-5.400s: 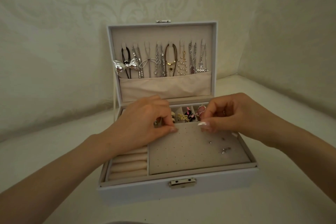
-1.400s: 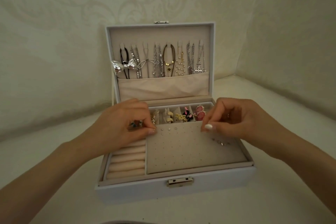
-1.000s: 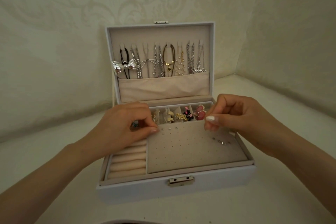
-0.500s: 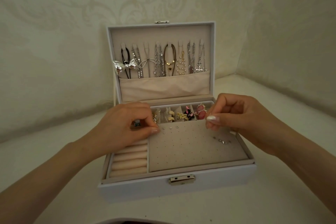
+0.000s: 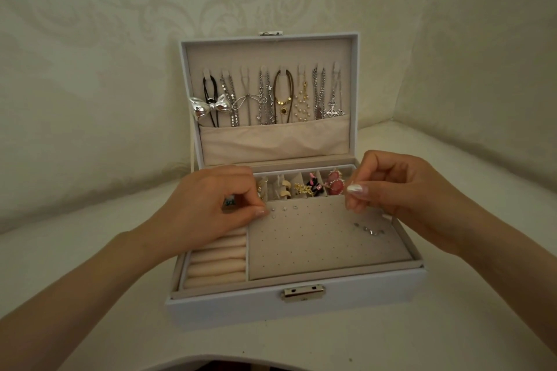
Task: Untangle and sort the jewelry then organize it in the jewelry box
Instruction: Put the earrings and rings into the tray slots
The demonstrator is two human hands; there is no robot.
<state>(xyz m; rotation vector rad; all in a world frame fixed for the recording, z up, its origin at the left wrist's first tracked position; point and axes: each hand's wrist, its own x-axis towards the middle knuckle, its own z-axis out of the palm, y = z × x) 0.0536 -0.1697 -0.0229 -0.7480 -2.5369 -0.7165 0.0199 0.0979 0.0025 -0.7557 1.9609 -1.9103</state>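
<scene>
The white jewelry box [image 5: 361,295] stands open in front of me. Its grey perforated earring pad [image 5: 316,247] carries three tiny studs [image 5: 283,208] in the top-left rows, and several loose silver studs [image 5: 369,229] lie at its right. My left hand [image 5: 211,205] rests at the pad's top-left corner, thumb tip beside the studs, its curled fingers holding a small blue-stoned piece [image 5: 230,203]. My right hand [image 5: 401,193] hovers over the pad's top-right corner, thumb and fingertips pinched together on something tiny that I can barely see.
Several necklaces [image 5: 271,96] and a silver bow pendant [image 5: 208,107] hang in the lid above a fabric pocket. Small back compartments [image 5: 304,187] hold gold, black and pink pieces. Cream ring rolls [image 5: 217,262] fill the left side. A metal latch [image 5: 303,292] sits at the front. Pale cloth surrounds everything.
Since 5.4 s ago my left hand has shifted left to the pad's corner, and studs now sit in the top rows. Over the last second both hands have barely moved.
</scene>
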